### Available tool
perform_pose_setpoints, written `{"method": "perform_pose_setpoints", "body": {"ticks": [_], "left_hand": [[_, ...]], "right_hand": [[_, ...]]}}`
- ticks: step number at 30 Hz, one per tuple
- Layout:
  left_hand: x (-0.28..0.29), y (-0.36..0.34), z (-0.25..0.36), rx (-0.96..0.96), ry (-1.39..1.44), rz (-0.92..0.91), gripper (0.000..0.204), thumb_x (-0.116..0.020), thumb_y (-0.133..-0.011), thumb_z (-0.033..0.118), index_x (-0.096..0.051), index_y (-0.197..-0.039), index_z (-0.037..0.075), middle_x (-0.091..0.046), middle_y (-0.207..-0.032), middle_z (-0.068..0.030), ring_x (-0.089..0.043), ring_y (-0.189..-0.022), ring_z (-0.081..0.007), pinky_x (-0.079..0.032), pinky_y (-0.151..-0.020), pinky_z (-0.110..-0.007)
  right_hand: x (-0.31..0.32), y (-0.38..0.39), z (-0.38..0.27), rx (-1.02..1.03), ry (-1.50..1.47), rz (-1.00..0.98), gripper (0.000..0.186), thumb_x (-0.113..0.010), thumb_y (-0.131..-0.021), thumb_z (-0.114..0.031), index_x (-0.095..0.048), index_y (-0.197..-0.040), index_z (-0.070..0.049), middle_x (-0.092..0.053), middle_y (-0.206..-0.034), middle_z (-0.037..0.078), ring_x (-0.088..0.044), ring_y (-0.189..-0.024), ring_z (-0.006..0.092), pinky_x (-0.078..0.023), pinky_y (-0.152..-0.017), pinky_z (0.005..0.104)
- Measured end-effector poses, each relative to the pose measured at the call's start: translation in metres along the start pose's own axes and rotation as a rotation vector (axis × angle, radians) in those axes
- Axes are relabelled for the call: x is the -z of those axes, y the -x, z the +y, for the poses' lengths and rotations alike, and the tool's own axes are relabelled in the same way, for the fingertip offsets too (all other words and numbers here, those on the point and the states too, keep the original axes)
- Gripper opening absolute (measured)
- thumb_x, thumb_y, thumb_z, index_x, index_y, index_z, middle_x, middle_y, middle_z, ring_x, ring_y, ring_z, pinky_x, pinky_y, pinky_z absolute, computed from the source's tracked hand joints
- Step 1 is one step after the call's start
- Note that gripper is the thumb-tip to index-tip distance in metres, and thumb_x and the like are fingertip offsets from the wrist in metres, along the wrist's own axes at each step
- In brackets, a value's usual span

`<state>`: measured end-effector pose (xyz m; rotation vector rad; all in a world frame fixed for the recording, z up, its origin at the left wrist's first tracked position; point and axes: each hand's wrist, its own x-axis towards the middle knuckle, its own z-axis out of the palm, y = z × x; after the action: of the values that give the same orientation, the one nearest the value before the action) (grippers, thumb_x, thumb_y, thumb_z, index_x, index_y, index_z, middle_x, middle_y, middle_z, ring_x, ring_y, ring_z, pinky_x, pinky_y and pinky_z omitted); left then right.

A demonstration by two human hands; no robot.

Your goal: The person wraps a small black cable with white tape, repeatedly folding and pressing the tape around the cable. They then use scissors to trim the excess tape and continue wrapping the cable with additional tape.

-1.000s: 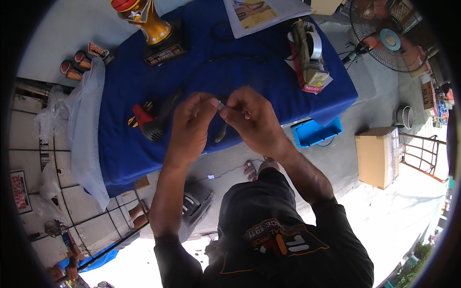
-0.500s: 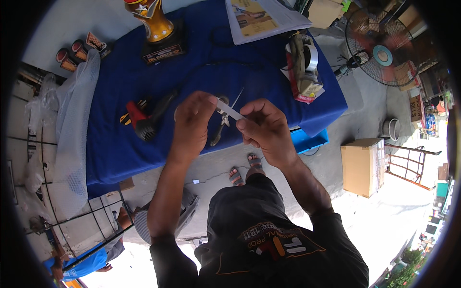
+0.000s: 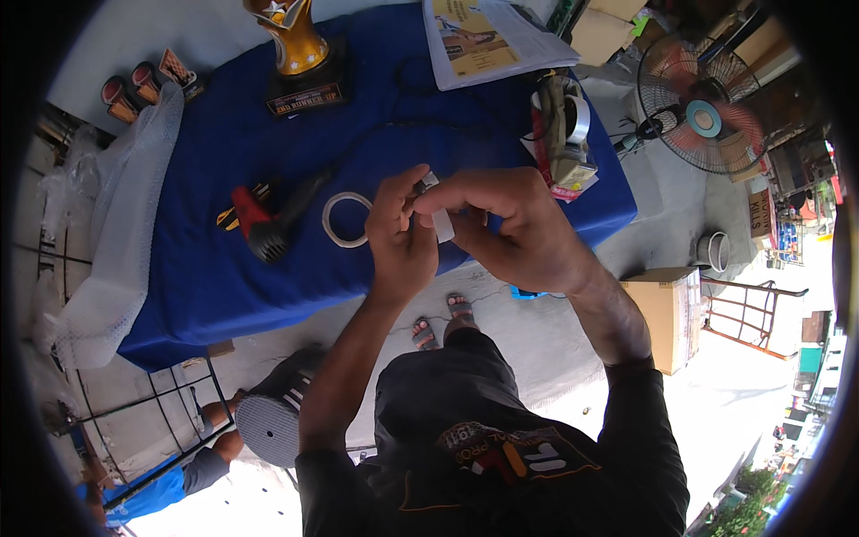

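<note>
My left hand (image 3: 400,237) and my right hand (image 3: 523,210) meet in front of me near the table's front edge, both with fingers closed in a pinch. A short, flat white strip (image 3: 442,225) shows between them, its lower end hanging beside my right thumb. A small grey piece (image 3: 428,182) shows at the fingertips; I cannot tell whether it belongs to the strip. Left of my left hand, a pale ring-shaped roll of tape (image 3: 327,220) lies on the blue tablecloth (image 3: 268,304). My hands hide the scissors.
A red-and-black tool (image 3: 253,215) lies at left beside a gold trophy (image 3: 300,49) farther back. At right stand a tape dispenser (image 3: 564,134) and papers (image 3: 488,45). A fan (image 3: 703,117), carton (image 3: 667,313) and hand truck (image 3: 747,313) are beyond. Bubble wrap (image 3: 134,224) drapes the left edge.
My hands have come together, the right one turning over and moving left. The strip, stretched between them before, now hangs downward. The tape roll has come into view and the scissors are covered.
</note>
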<state>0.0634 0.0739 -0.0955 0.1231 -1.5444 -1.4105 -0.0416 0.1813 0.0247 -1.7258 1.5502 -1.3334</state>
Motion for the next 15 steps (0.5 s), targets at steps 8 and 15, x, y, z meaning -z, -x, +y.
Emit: {"method": "perform_pose_setpoints", "body": {"ticks": [8, 15], "left_hand": [[0.000, -0.007, -0.002, -0.074, -0.163, -0.002, 0.031, -0.054, -0.090, -0.012, -0.064, -0.118, -0.003, -0.061, -0.094, -0.0088, -0.062, -0.079, -0.0121, -0.051, -0.069, -0.026], [-0.015, -0.002, 0.025, 0.089, -0.104, 0.084, 0.034, -0.053, -0.088, -0.013, -0.065, -0.119, -0.003, -0.061, -0.094, -0.0112, -0.063, -0.076, -0.0139, -0.050, -0.064, -0.026]], "right_hand": [[0.007, -0.013, -0.013, 0.321, 0.371, 0.101, 0.032, -0.060, -0.076, 0.015, -0.072, -0.100, -0.003, -0.065, -0.085, 0.010, -0.063, -0.073, 0.0198, -0.048, -0.061, 0.0310], [0.027, -0.036, -0.007, 0.293, 0.290, 0.158, 0.022, -0.063, -0.085, 0.012, -0.071, -0.102, 0.001, -0.067, -0.086, 0.010, -0.064, -0.076, 0.0137, -0.048, -0.063, 0.0254]]}}
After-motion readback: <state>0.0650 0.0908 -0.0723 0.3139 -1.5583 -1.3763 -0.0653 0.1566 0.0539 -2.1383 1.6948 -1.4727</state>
